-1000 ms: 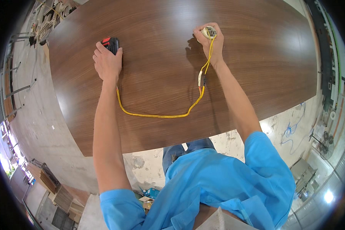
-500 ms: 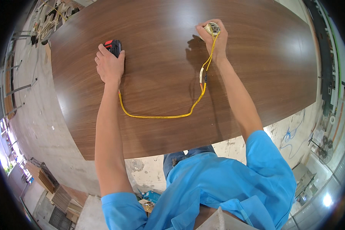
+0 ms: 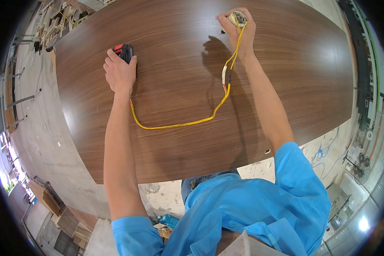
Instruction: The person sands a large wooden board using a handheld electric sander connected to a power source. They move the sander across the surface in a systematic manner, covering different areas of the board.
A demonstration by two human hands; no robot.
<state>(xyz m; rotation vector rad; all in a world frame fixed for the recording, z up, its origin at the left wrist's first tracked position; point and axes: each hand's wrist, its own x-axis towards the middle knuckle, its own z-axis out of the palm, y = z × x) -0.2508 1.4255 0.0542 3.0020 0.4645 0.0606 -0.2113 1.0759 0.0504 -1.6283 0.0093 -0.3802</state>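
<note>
My left hand (image 3: 120,73) is closed around a black and red power-tool battery pack (image 3: 123,53) on the brown wooden table. Farther right and toward the far side, my right hand (image 3: 244,36) grips a small round whitish motor (image 3: 237,19), its back end facing up. A short dark tip shows below the fingers, over the table. From the motor, two yellow wires run down to a joint with a white sleeve (image 3: 224,75) and black tape. A yellow cable (image 3: 179,126) sags from there across to beneath my left wrist; its end at the battery is hidden.
The dark wood-grain table (image 3: 170,153) has a small hole (image 3: 267,151) near its front edge. On the floor at right lie a tangled blue cord (image 3: 323,152) and a standing fan (image 3: 361,168). Wood scraps (image 3: 55,27) are heaped beyond the far left corner.
My right hand has moved a little farther away with the motor, drawing the wire joint slightly along. The left hand stays on the battery pack. The view has shifted slightly.
</note>
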